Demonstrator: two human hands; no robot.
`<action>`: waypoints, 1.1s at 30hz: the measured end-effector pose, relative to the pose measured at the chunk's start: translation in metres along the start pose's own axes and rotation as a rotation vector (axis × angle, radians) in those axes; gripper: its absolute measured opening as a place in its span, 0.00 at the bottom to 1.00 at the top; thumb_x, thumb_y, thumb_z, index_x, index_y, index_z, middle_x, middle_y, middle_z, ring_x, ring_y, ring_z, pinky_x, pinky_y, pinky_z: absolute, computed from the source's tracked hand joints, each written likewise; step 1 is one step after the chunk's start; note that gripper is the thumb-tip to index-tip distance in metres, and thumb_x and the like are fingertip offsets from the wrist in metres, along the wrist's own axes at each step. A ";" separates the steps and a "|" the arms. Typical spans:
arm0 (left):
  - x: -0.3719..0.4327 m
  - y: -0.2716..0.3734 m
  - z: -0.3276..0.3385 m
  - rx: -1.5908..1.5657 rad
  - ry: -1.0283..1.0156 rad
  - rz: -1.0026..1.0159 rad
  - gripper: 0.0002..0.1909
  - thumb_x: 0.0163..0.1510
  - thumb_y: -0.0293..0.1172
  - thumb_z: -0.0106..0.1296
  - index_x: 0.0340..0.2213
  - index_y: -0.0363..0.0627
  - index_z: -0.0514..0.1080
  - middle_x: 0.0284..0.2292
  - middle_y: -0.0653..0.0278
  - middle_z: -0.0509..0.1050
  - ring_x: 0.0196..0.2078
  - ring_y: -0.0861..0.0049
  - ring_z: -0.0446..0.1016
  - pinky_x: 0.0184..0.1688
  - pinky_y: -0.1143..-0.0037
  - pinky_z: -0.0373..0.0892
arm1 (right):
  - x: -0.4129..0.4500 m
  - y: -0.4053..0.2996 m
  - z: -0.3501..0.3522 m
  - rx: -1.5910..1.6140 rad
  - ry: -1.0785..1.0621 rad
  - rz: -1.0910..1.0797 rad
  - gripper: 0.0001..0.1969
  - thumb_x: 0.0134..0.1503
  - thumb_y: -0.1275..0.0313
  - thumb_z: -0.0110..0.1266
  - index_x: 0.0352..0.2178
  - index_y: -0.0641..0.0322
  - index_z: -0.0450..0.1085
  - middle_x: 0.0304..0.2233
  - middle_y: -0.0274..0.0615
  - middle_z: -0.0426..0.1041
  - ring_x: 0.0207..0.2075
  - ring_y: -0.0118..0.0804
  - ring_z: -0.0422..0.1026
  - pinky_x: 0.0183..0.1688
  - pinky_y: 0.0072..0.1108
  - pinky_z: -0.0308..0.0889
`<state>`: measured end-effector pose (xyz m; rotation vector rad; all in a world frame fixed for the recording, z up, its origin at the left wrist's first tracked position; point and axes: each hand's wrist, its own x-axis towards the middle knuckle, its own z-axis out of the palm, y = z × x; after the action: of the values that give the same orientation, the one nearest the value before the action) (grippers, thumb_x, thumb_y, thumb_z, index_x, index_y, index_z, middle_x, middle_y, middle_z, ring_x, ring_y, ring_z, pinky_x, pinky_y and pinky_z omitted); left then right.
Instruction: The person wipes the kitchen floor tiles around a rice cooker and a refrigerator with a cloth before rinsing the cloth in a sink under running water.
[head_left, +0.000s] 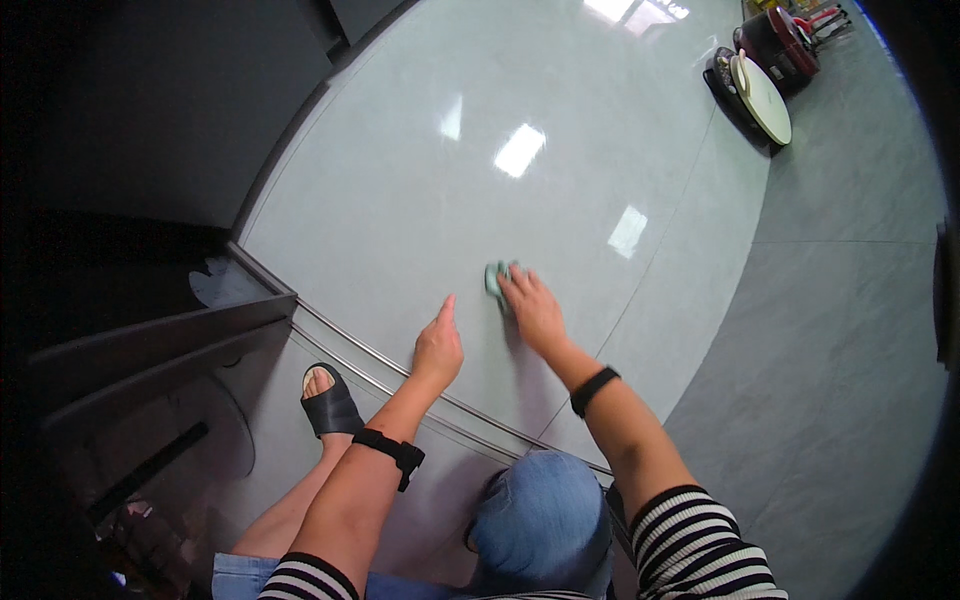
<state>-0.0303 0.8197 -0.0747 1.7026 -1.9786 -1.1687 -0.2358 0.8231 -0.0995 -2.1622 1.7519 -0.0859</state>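
A crumpled green cloth (495, 279) lies on the glossy pale floor (390, 210), partly under the fingertips of my right hand (534, 306). That hand is spread flat, palm down, and presses on the cloth; its other fingers hide part of it. To the left, my left hand (439, 346) holds nothing that shows; one finger points forward while the others look curled, their tips hidden from the camera. Both wrists carry black bands. Beneath the left forearm, metal door tracks (352, 337) cross the floor.
A dark cabinet (172, 112) and a dark frame (262, 300) stand at left. At the upper right are a round cream-lidded appliance (765, 101) and a dark red cooker (780, 49), near grey tiles (832, 315). My slippered foot (328, 401) is beside the tracks.
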 end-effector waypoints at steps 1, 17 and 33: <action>0.003 0.003 0.005 0.005 -0.004 0.010 0.23 0.55 0.23 0.38 0.54 0.35 0.57 0.39 0.39 0.72 0.39 0.44 0.71 0.41 0.58 0.68 | 0.019 0.008 -0.003 -0.008 0.054 0.043 0.26 0.50 0.77 0.46 0.53 0.54 0.61 0.57 0.40 0.57 0.56 0.46 0.58 0.54 0.29 0.61; -0.006 0.004 0.026 0.028 0.023 0.108 0.24 0.55 0.22 0.39 0.54 0.35 0.58 0.33 0.40 0.73 0.34 0.44 0.71 0.37 0.57 0.68 | -0.012 0.046 -0.011 0.121 0.234 0.229 0.29 0.48 0.84 0.43 0.54 0.55 0.60 0.57 0.47 0.60 0.55 0.56 0.61 0.55 0.33 0.61; 0.006 0.035 0.040 0.077 -0.077 0.122 0.26 0.53 0.22 0.38 0.55 0.35 0.57 0.32 0.40 0.73 0.34 0.45 0.71 0.37 0.57 0.67 | 0.006 0.072 -0.014 -0.031 0.131 0.121 0.24 0.54 0.75 0.44 0.54 0.52 0.60 0.59 0.41 0.57 0.57 0.47 0.60 0.52 0.30 0.65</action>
<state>-0.0826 0.8290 -0.0764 1.5684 -2.1672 -1.1456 -0.3055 0.8022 -0.1098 -2.1097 1.9647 -0.1739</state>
